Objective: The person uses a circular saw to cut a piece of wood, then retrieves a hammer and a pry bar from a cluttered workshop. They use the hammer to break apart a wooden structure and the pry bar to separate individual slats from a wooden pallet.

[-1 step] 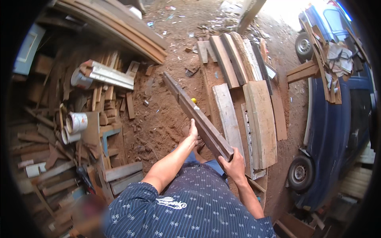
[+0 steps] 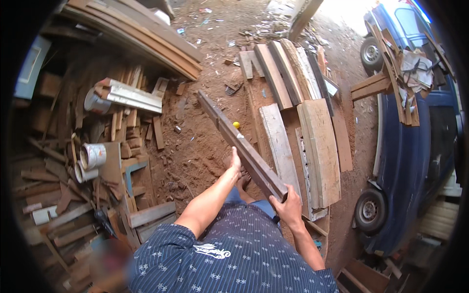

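Note:
A long dark brown wooden beam [image 2: 244, 149], with a groove along its length, slants away from me toward the far left, held above the dirt ground. My right hand [image 2: 287, 207] grips its near end, thumb on the upper side. Farther along, my left hand [image 2: 234, 163] bears against the beam's left side from below; its thumb points up, and the other fingers are partly hidden behind the wood. A small pale spot shows on the beam's top near the middle.
Planks [image 2: 320, 151] lie stacked on my right, with a blue vehicle [image 2: 400, 171] beyond. Scrap wood crowds the left, around white buckets [image 2: 93, 155] and a white-painted timber [image 2: 134, 96]. A small yellow round thing [image 2: 236, 125] lies past the beam. Long boards [image 2: 146, 34] rest at far left.
The beam's far end has shifted very slightly left and nearer. More of the yellow round thing shows beside it. Both hands keep their hold.

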